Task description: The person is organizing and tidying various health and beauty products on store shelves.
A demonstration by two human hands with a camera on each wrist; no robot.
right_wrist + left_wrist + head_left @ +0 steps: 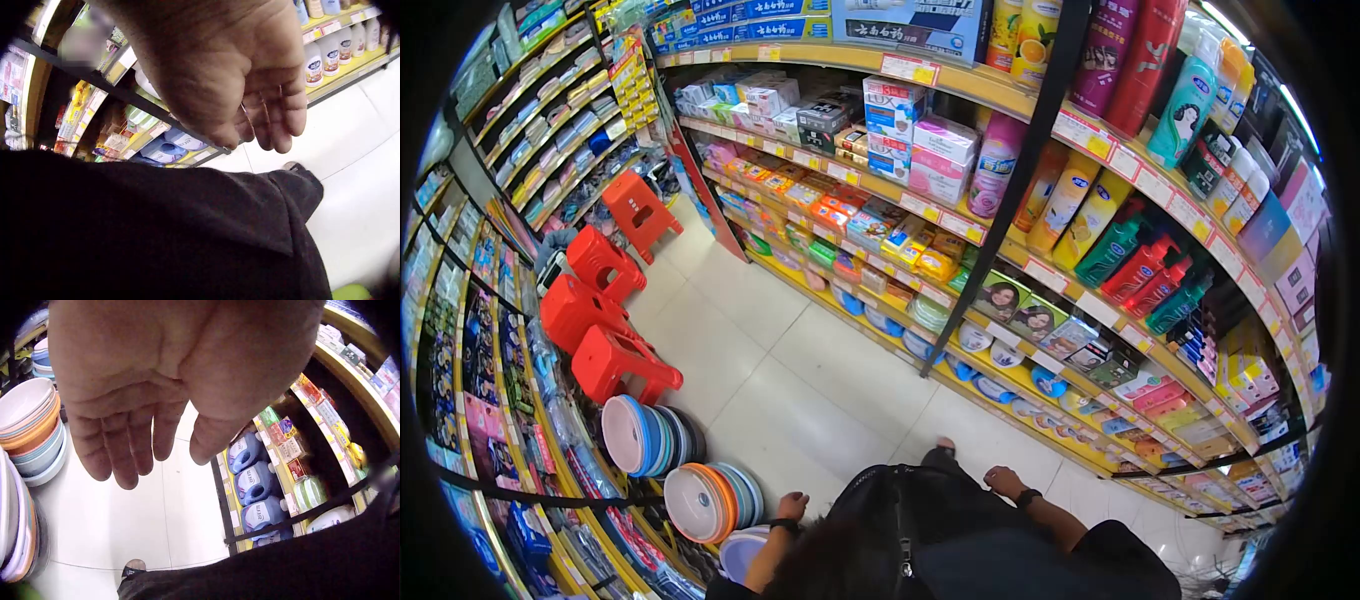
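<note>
Hanging empty: left hand (792, 505), right hand (1003, 481); four stools (620, 362).

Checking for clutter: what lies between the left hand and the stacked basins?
Only bare floor, in the left wrist view, between left hand and stacked basins.

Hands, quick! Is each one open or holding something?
Left hand: open, holding nothing.
Right hand: open, loosely curled, holding nothing.

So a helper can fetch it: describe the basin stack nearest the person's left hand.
Follow the red stools down the aisle's left side. Past them, it is the basin stack beside the left hand, with an orange rim where the farther stack shows blue.
</note>
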